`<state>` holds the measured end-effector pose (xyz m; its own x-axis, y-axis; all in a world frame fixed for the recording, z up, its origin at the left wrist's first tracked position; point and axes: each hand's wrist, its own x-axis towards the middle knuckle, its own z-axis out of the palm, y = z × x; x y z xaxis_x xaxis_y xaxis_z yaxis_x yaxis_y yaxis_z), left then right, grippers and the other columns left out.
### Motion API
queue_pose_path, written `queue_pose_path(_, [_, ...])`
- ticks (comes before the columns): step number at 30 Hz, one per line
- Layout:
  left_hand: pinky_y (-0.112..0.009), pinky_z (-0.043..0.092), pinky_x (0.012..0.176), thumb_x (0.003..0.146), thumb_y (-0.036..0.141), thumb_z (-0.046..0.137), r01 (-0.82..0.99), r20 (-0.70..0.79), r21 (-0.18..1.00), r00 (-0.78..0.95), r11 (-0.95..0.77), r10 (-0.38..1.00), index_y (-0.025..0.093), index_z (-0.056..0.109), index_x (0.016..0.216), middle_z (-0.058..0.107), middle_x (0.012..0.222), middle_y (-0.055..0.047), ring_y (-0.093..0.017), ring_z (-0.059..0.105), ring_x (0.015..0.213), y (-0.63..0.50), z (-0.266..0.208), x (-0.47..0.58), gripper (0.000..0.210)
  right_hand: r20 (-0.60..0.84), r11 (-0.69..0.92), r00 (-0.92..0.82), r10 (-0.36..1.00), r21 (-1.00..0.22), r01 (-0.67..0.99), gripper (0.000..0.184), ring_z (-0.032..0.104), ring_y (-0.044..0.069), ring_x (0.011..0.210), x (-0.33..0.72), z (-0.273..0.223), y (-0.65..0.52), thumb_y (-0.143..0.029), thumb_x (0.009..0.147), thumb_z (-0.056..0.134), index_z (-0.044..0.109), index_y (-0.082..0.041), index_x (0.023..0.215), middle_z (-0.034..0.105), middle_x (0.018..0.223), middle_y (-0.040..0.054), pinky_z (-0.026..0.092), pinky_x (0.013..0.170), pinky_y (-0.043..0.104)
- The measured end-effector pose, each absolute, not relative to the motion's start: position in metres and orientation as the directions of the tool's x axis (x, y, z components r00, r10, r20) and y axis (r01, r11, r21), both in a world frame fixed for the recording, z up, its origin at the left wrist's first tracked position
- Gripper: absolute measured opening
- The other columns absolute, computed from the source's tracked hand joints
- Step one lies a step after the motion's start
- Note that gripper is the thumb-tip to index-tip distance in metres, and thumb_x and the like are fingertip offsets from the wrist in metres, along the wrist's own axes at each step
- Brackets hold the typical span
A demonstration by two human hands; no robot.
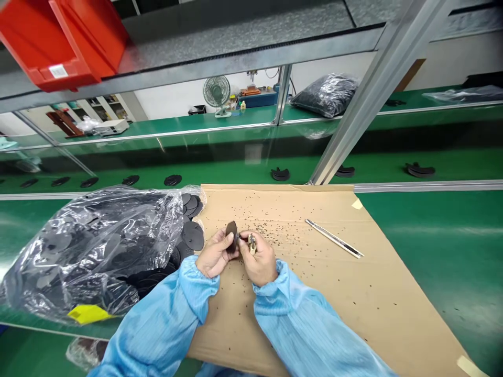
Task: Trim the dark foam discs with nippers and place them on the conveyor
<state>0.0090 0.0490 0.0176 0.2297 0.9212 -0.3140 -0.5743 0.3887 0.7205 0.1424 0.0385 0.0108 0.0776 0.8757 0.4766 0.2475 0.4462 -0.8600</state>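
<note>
Green bench [432, 246]; cardboard sheet [334, 303] on it. Clear plastic bag [98, 246] left, black discs [193, 235] spilling out. Slim white-and-black tool [334, 238] lying right. Right hand [261, 263] clamped on small beige tool [252, 244]. Left hand [214, 256] pinching single disc [232, 236], on edge above cardboard. Tiny dark bits [275, 242] scattered.

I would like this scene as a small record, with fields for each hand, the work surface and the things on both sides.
Left hand: holds a dark disc
Right hand: holds a small pale tool, type unclear, close to the disc
Work surface: brown cardboard, scattered with tiny dark bits
Left side: clear plastic bag with many black discs
Right side: slim object lying on the cardboard
</note>
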Motion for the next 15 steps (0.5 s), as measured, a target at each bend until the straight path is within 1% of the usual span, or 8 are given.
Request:
queue_pose_path(2, [-0.021, 0.052, 0.062, 0.063, 0.020, 0.081, -0.558, -0.339, 0.750, 0.137, 0.355, 0.931, 0.015, 0.062, 0.091, 0.065, 0.089, -0.004, -0.011, 0.062, 0.072, 0.050, 0.024, 0.009, 0.034, 0.409, 0.378, 0.172, 0.896, -0.906, 0.189, 0.013, 0.062, 0.020, 0.079, 0.143, 0.007, 0.042, -0.029, 0.084, 0.056, 0.059, -0.021, 0.093, 0.065, 0.086, 0.0049, 0.051, 0.076, 0.034])
queue_pose_path(5, [-0.028, 0.054, 0.073, 0.060, 0.017, 0.080, -0.490, -0.331, 0.825, -0.016, 0.281, 0.944, 0.016, 0.063, 0.098, 0.067, 0.099, -0.006, -0.017, 0.064, 0.086, 0.060, 0.038, 0.003, 0.041, 0.321, 0.308, 0.293, 0.901, -0.947, 0.091, 0.017, 0.062, 0.019, 0.074, 0.147, 0.003, 0.048, -0.032, 0.082, 0.058, 0.058, -0.019, 0.093, 0.065, 0.081, 0.0038, 0.052, 0.073, 0.033])
queue_pose_path(8, [-0.037, 0.050, 0.089, 0.060, 0.020, 0.078, -0.312, -0.159, 0.945, -0.172, 0.100, 0.972, 0.016, 0.065, 0.101, 0.067, 0.105, -0.008, -0.022, 0.062, 0.099, 0.094, 0.053, -0.010, 0.043, 0.275, 0.275, 0.332, 0.902, -0.960, 0.047, 0.017, 0.061, 0.018, 0.070, 0.150, 0.003, 0.052, -0.033, 0.080, 0.059, 0.057, -0.020, 0.090, 0.064, 0.076, 0.0026, 0.052, 0.069, 0.032])
queue_pose_path(10, [-0.039, 0.047, 0.093, 0.066, 0.023, 0.073, -0.007, 0.024, 1.000, -0.255, -0.027, 0.967, 0.016, 0.065, 0.103, 0.067, 0.106, -0.008, -0.024, 0.061, 0.101, 0.130, 0.061, -0.019, 0.039, 0.275, 0.275, 0.330, 0.903, -0.960, 0.047, 0.015, 0.061, 0.018, 0.070, 0.150, 0.003, 0.053, -0.032, 0.080, 0.058, 0.056, -0.020, 0.089, 0.064, 0.076, 0.0026, 0.052, 0.070, 0.032])
queue_pose_path(11, [-0.040, 0.045, 0.094, 0.069, 0.024, 0.069, 0.208, 0.115, 0.976, -0.281, -0.056, 0.953, 0.016, 0.065, 0.106, 0.066, 0.106, -0.008, -0.024, 0.060, 0.101, 0.151, 0.065, -0.023, 0.037, 0.281, 0.280, 0.325, 0.903, -0.959, 0.053, 0.014, 0.061, 0.018, 0.070, 0.149, 0.003, 0.053, -0.031, 0.080, 0.058, 0.056, -0.020, 0.089, 0.064, 0.077, 0.0028, 0.052, 0.071, 0.032])
queue_pose_path(12, [-0.040, 0.044, 0.096, 0.073, 0.024, 0.065, 0.430, 0.206, 0.900, -0.283, -0.068, 0.937, 0.016, 0.065, 0.108, 0.065, 0.107, -0.009, -0.025, 0.059, 0.103, 0.171, 0.068, -0.026, 0.035, 0.287, 0.283, 0.319, 0.903, -0.957, 0.060, 0.014, 0.061, 0.018, 0.071, 0.148, 0.003, 0.053, -0.030, 0.080, 0.057, 0.056, -0.020, 0.089, 0.063, 0.077, 0.0030, 0.051, 0.072, 0.032])
queue_pose_path(14, [-0.040, 0.039, 0.101, 0.078, 0.021, 0.058, 0.783, 0.328, 0.620, -0.205, -0.046, 0.922, 0.017, 0.064, 0.113, 0.060, 0.114, -0.011, -0.027, 0.052, 0.113, 0.208, 0.072, -0.028, 0.036, 0.295, 0.289, 0.312, 0.903, -0.955, 0.065, 0.013, 0.061, 0.018, 0.072, 0.147, 0.003, 0.052, -0.029, 0.080, 0.056, 0.056, -0.020, 0.089, 0.063, 0.079, 0.0037, 0.051, 0.073, 0.033])
queue_pose_path(15, [-0.040, 0.037, 0.101, 0.078, 0.020, 0.058, 0.865, 0.348, 0.502, -0.176, -0.024, 0.921, 0.016, 0.062, 0.118, 0.057, 0.119, -0.013, -0.028, 0.049, 0.117, 0.225, 0.073, -0.025, 0.040, 0.294, 0.290, 0.314, 0.903, -0.955, 0.062, 0.013, 0.061, 0.018, 0.072, 0.146, 0.003, 0.052, -0.029, 0.079, 0.056, 0.056, -0.020, 0.089, 0.063, 0.079, 0.0040, 0.051, 0.073, 0.033])
